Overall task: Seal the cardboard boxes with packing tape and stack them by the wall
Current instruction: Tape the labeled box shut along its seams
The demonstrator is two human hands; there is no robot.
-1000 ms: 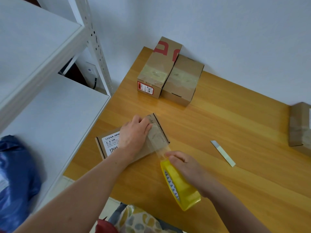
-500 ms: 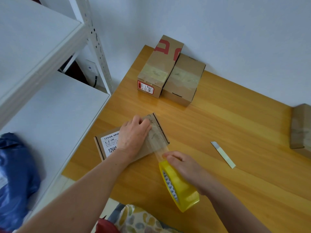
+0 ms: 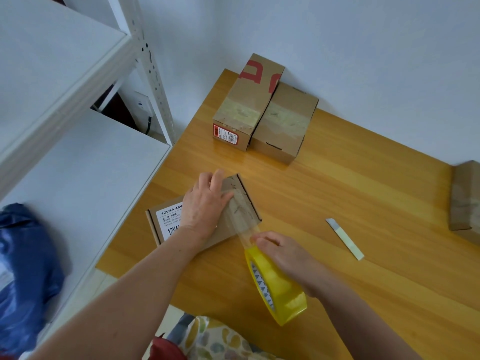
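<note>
A flat cardboard box [image 3: 166, 224] with a white label lies near the left edge of the wooden table [image 3: 337, 203]. My left hand [image 3: 205, 203] presses flat on its top, fingers straight. A strip of clear tape [image 3: 242, 216] runs across the box's right end down to the yellow tape roll [image 3: 275, 284]. My right hand [image 3: 283, 255] grips that roll just off the box's near right corner. Two taped boxes stand side by side against the wall: one with red print [image 3: 246, 100] and a plain one [image 3: 285, 123].
A white-handled blade [image 3: 344, 237] lies on the table right of my right hand. Another taped box [image 3: 465, 198] is cut off at the right edge. White metal shelving [image 3: 78, 162] stands left of the table with a blue bag [image 3: 23, 268] on it.
Both hands stay almost where they were; the tape strip remains stretched between the box and the roll. The view has shifted slightly.
</note>
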